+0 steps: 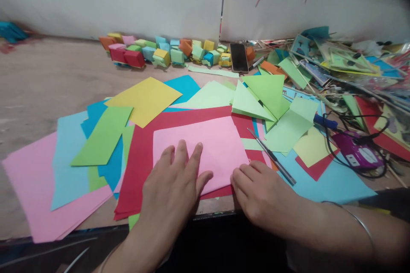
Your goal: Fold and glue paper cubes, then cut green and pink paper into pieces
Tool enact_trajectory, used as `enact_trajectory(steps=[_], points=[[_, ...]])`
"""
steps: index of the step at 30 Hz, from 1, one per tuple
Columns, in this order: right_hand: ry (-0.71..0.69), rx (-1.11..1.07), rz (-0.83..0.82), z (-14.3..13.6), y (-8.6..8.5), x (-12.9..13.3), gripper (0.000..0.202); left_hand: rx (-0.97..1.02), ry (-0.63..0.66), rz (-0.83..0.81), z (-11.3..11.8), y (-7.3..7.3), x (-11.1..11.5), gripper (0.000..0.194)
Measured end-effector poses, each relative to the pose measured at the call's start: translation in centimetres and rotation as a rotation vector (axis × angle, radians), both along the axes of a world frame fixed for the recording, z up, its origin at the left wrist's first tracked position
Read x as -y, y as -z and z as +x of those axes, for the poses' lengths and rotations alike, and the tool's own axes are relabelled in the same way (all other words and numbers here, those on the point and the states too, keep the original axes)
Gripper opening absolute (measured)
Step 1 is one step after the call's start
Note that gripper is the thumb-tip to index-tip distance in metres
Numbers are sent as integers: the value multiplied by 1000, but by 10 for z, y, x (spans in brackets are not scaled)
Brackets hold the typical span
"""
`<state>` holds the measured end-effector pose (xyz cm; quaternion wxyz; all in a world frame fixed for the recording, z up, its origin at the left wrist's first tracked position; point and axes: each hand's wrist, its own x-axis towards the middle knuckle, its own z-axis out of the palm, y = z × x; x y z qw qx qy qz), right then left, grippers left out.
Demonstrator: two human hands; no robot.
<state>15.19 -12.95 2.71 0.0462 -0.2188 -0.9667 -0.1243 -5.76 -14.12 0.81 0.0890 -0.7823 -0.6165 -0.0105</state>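
Note:
A pink sheet of paper (pixel 211 149) lies on top of a larger red sheet (pixel 134 179) near the table's front edge. My left hand (pixel 176 175) rests flat on the pink sheet, fingers spread. At the sheet's lower right corner, my right hand (pixel 259 192) has its fingers curled and closed on the edge; the thumb is mostly hidden. Just right of the red sheet lies a slim metal craft knife or pen-like tool (pixel 275 160), its pointed end toward the paper. Folded light green paper (pixel 251 102) sits behind it.
Pink (pixel 35 179), light blue (pixel 68 158), green (pixel 104 136) and yellow sheets (pixel 147 98) overlap on the left. Several small folded paper boxes (pixel 162 57) and a phone (pixel 239 57) line the back. A purple device with a black cable (pixel 358 151) and cluttered scraps (pixel 349 59) occupy the right.

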Motion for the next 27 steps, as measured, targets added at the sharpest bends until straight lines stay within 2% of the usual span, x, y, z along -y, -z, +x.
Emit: enact_trajectory(steps=[8, 20, 24, 27], points=[[26, -49, 91, -5, 8, -10, 18, -54, -31, -41, -1, -1, -15, 60], [58, -53, 209, -10, 15, -2, 23, -85, -52, -38, 1, 6, -8, 60], [157, -61, 100, -19, 17, 8, 29, -37, -56, -26, 2, 12, -6, 60], [153, -70, -7, -28, 17, 14, 31, 9, -61, -23, 2, 14, -6, 59]])
